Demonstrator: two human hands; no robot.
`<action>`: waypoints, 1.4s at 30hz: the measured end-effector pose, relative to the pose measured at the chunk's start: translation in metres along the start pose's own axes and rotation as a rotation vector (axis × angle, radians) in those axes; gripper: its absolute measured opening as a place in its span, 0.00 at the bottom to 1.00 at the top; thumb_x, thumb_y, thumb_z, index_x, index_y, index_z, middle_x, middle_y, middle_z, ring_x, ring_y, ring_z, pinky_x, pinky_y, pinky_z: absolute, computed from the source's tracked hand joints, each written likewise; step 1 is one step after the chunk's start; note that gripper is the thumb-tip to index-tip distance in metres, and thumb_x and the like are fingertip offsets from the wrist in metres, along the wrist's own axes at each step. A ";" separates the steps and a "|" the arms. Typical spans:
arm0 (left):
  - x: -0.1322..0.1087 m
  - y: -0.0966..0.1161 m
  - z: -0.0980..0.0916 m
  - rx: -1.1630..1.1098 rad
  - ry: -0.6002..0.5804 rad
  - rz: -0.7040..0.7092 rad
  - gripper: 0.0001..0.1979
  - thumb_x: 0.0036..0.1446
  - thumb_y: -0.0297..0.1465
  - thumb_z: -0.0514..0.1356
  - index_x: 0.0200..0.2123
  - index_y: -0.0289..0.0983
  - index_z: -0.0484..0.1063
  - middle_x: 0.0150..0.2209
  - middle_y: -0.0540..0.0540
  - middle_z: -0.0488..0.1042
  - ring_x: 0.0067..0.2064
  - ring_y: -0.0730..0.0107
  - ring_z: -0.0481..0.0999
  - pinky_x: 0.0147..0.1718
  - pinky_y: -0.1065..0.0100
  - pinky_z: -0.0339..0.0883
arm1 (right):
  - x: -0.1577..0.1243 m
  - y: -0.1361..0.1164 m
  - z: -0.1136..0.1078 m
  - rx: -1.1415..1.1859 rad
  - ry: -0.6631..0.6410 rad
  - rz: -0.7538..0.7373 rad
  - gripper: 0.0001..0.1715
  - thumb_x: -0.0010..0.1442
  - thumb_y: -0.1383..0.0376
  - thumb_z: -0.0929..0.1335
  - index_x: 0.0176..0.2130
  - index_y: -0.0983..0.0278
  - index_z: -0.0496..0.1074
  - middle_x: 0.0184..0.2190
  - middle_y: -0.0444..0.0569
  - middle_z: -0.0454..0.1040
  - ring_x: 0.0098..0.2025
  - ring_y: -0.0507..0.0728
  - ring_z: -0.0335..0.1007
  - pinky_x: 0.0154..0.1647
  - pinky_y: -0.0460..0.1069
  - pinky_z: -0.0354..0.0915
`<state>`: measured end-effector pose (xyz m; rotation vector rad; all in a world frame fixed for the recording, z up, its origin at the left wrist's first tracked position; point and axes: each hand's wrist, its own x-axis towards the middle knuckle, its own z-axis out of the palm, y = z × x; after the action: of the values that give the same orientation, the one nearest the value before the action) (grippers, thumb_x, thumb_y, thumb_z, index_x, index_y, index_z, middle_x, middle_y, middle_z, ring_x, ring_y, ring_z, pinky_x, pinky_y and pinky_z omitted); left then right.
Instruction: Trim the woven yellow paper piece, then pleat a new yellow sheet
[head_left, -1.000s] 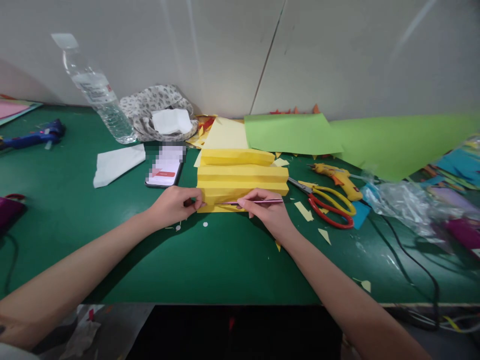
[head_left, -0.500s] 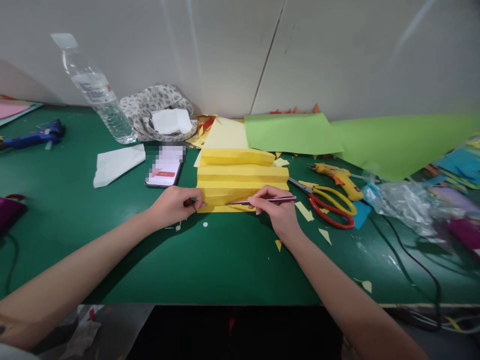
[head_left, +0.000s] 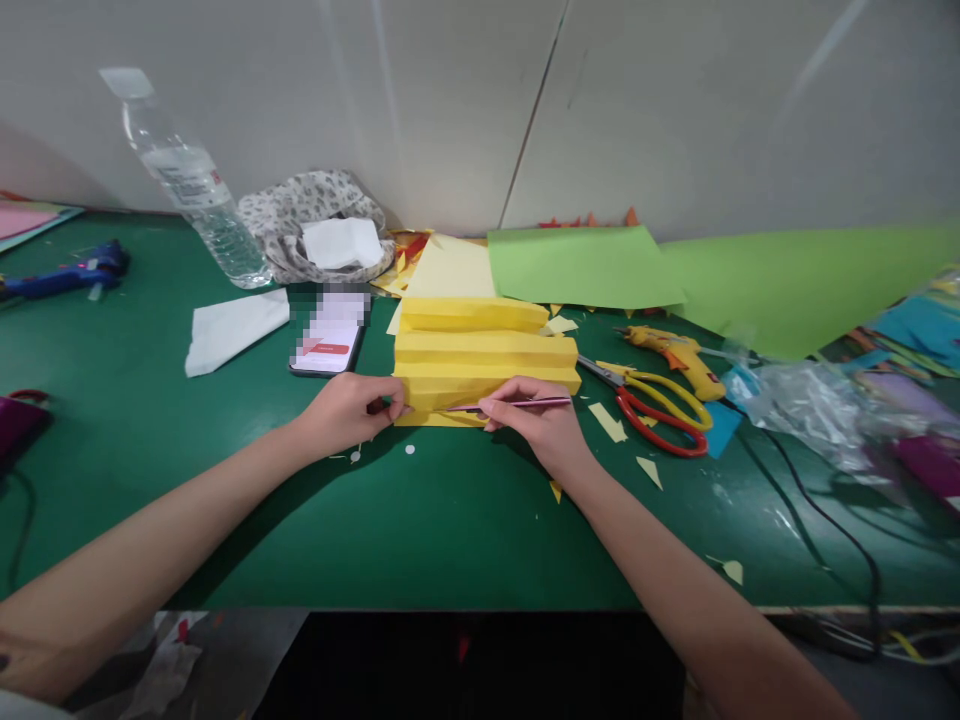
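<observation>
A sheet of yellow paper (head_left: pixel 480 349), pleated in several crosswise folds, lies in the middle of the green table. My left hand (head_left: pixel 352 410) is closed in a pinch on its front left corner. In my right hand (head_left: pixel 536 422) is a slim pink pen-like tool (head_left: pixel 546 402), held nearly level and pointing left. Its tip lies along the frontmost fold of the paper, a little to the right of my left fingers. The exact kind of tool is hard to make out. My right fingers rest against the paper's front edge.
To the right lie scissors (head_left: pixel 664 408) with red and yellow handles, and a yellow glue gun (head_left: pixel 675 355) with a black cord. A phone (head_left: pixel 328 345), tissue (head_left: pixel 236 330) and tilted-looking water bottle (head_left: pixel 196 185) are at left. Green paper (head_left: pixel 577 265) lies behind; paper scraps are scattered about.
My right hand has slid left along the front fold with the pink tool, closer to my left hand. My left hand keeps its place at the corner.
</observation>
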<state>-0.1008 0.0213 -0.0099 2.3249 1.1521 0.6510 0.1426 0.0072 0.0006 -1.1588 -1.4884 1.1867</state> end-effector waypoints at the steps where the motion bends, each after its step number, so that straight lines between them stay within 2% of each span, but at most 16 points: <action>1: 0.000 0.000 0.000 0.004 0.002 0.003 0.06 0.49 0.22 0.55 0.22 0.36 0.63 0.18 0.57 0.66 0.19 0.82 0.65 0.20 0.79 0.56 | 0.000 0.000 -0.001 0.017 0.018 -0.003 0.07 0.47 0.63 0.72 0.23 0.64 0.72 0.19 0.44 0.72 0.20 0.51 0.67 0.25 0.48 0.65; 4: 0.000 -0.001 0.001 0.003 0.004 0.007 0.06 0.49 0.22 0.55 0.22 0.36 0.63 0.18 0.57 0.66 0.19 0.83 0.65 0.20 0.79 0.56 | 0.000 0.000 -0.001 0.052 0.041 -0.013 0.07 0.47 0.63 0.72 0.23 0.64 0.72 0.19 0.44 0.72 0.20 0.51 0.67 0.25 0.48 0.65; 10: 0.000 -0.001 0.000 0.003 0.005 0.005 0.06 0.49 0.22 0.56 0.22 0.36 0.64 0.18 0.57 0.66 0.19 0.83 0.64 0.20 0.79 0.55 | -0.001 -0.001 0.003 -0.016 -0.040 0.028 0.07 0.48 0.61 0.71 0.26 0.63 0.73 0.19 0.44 0.72 0.22 0.52 0.69 0.27 0.49 0.66; 18: 0.000 -0.002 0.001 0.006 0.008 0.017 0.06 0.50 0.23 0.55 0.22 0.36 0.64 0.19 0.56 0.66 0.19 0.82 0.65 0.20 0.79 0.56 | 0.000 -0.001 -0.001 0.016 0.062 0.004 0.07 0.47 0.64 0.71 0.21 0.64 0.70 0.17 0.42 0.70 0.20 0.50 0.65 0.24 0.47 0.61; 24: 0.000 -0.001 0.001 0.021 0.010 0.020 0.06 0.50 0.23 0.56 0.22 0.36 0.64 0.19 0.57 0.66 0.19 0.83 0.64 0.19 0.79 0.54 | 0.000 0.001 0.001 0.011 -0.016 0.007 0.06 0.48 0.63 0.71 0.24 0.64 0.72 0.18 0.43 0.71 0.23 0.51 0.67 0.27 0.48 0.63; 30: 0.000 -0.002 0.001 0.017 0.010 0.013 0.06 0.50 0.23 0.55 0.22 0.36 0.64 0.19 0.57 0.66 0.19 0.82 0.65 0.20 0.79 0.56 | 0.000 0.001 -0.001 0.048 0.077 0.021 0.07 0.46 0.65 0.71 0.21 0.64 0.71 0.17 0.43 0.71 0.21 0.51 0.66 0.25 0.48 0.62; 36: 0.000 -0.002 0.001 0.017 0.001 0.010 0.06 0.50 0.23 0.55 0.23 0.36 0.64 0.19 0.57 0.67 0.19 0.83 0.64 0.20 0.79 0.56 | -0.001 -0.001 0.002 0.028 -0.009 0.041 0.07 0.47 0.63 0.71 0.23 0.64 0.71 0.18 0.43 0.71 0.23 0.51 0.66 0.28 0.49 0.63; 42: 0.000 -0.001 0.001 0.021 0.009 0.021 0.06 0.50 0.23 0.55 0.22 0.36 0.64 0.19 0.56 0.67 0.19 0.82 0.65 0.19 0.78 0.56 | 0.002 0.000 -0.002 0.028 0.096 0.026 0.07 0.46 0.65 0.70 0.20 0.63 0.69 0.16 0.42 0.69 0.20 0.50 0.64 0.24 0.48 0.62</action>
<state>-0.1010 0.0217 -0.0113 2.3571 1.1450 0.6606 0.1441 0.0089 0.0013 -1.2033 -1.3843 1.1493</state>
